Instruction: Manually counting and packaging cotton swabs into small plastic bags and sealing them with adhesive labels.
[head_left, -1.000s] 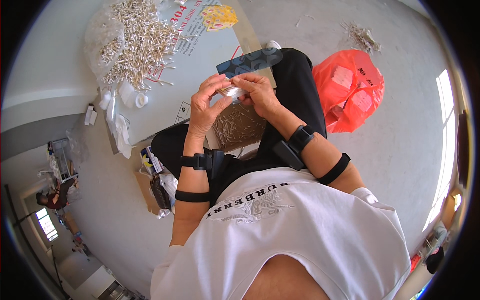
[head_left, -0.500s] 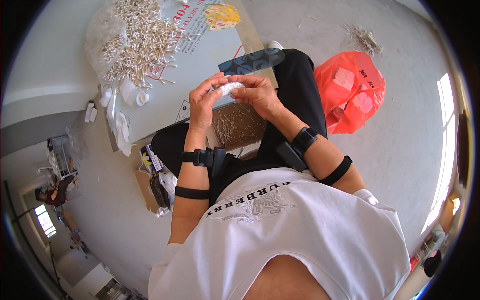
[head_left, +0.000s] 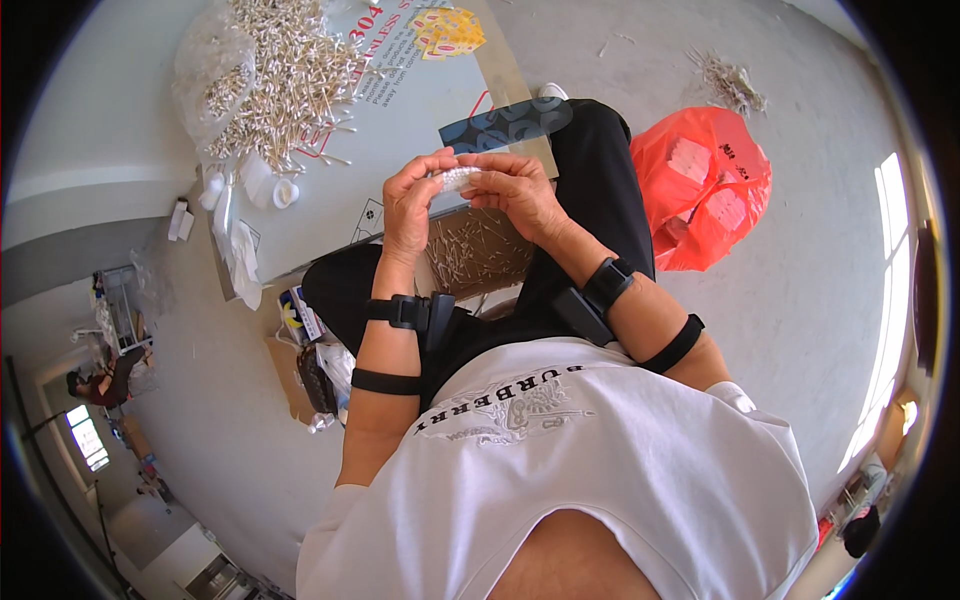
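Above my lap, near the table's front edge, both hands grip a small bundle of cotton swabs (head_left: 458, 180) with its white tips packed side by side. My left hand (head_left: 412, 192) closes on its left end, thumb in front and fingers behind. My right hand (head_left: 508, 188) pinches the right end, its fingers curled. The fingers hide the sticks of the bundle. A big heap of loose cotton swabs (head_left: 285, 85) lies at the table's far left, partly in a clear plastic bag (head_left: 208, 95). Under my hands a cardboard box (head_left: 480, 250) holds scattered swabs.
Yellow patterned packets (head_left: 448, 34) and a dark patterned strip (head_left: 505, 124) lie on the table (head_left: 350, 190). A white roll (head_left: 286, 193) sits near its left edge. On the floor are a red plastic bag (head_left: 705, 190) with pink packs, and a pile of sticks (head_left: 732, 82).
My hands stay together on the bundle, shifted very slightly. The right fingers now cover a little more of its right end.
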